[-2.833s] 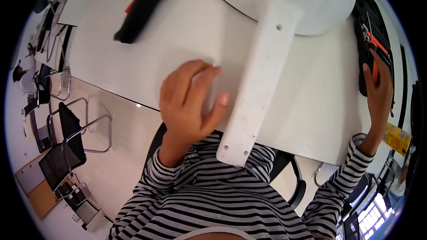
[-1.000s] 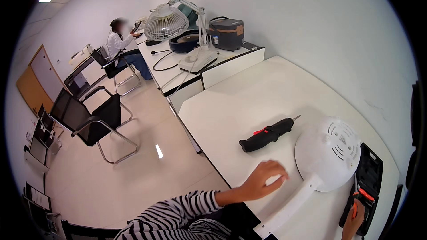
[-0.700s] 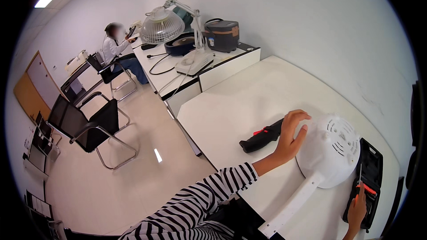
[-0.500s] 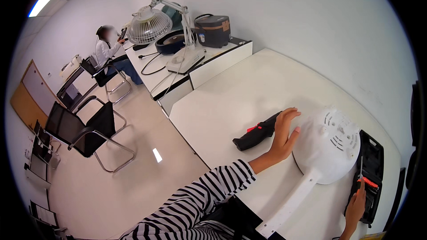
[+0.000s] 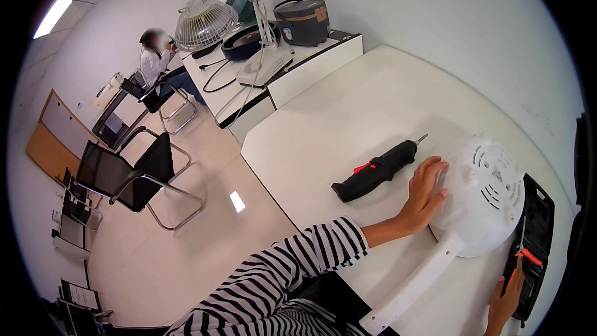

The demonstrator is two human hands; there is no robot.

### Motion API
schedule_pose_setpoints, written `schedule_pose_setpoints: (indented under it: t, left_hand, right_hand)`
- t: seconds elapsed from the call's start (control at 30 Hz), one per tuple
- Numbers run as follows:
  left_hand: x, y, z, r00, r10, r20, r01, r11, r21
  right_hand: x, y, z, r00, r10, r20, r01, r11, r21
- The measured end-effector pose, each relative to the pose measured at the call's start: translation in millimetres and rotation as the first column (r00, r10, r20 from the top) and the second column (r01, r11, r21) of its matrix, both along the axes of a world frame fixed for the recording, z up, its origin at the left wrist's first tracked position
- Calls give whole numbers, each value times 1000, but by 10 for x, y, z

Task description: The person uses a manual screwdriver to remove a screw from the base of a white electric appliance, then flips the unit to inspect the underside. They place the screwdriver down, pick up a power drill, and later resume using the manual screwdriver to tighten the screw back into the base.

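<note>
A white dome-shaped lamp housing with vent slots lies on the table, its flat white arm pointing toward me. My left hand rests against the housing's left side, fingers spread and thumb apart. Left of that hand lies a black cordless screwdriver with a red switch and a metal bit. My right hand reaches to an open black tool case right of the housing, its fingers stretched and thumb apart. Its fingertips are by a thin metal shaft and orange-red pieces in the case; contact is unclear.
A white side table adjoins at the back left, bearing a caged lamp on a jointed stand, a dark grey box and cables. Black chairs stand on the floor at left. A person sits beyond.
The view has shifted somewhat. The cordless screwdriver's front end and bit, hidden behind my left hand before, now show. My left hand stays at the housing and my right hand at the case.
</note>
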State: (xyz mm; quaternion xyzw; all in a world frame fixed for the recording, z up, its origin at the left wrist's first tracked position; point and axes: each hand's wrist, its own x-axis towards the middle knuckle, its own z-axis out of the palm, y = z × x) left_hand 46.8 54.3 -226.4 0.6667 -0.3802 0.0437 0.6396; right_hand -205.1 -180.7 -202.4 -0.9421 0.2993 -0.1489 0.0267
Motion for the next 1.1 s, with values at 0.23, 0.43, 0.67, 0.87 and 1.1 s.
schedule_pose_setpoints:
  t: [0.23, 0.43, 0.67, 0.87, 1.1]
  left_hand:
    - [6, -52, -32, 998, 18, -65, -20, 999, -25]
    - [49, -70, -52, 1000, 26, -9, -26, 997, -69]
    - [70, -22, -20, 998, -29, -52, 28, 999, -27]
    - [82, -7, -15, 998, -40, -58, 39, 999, -16]
    - [89, -12, -16, 996, -55, -73, 54, 998, -17]
  right_hand:
    - [24, -40, 23, 1000, 13, -12, -12, 999, 36]
    - [35, -50, 53, 999, 41, -26, -40, 999, 13]
    - [1, -56, 17, 997, 37, -62, -38, 999, -14]
    - [10, -40, -3, 997, 38, -67, -41, 998, -41]
    - [6, -9, 30, 997, 34, -73, -34, 999, 5]
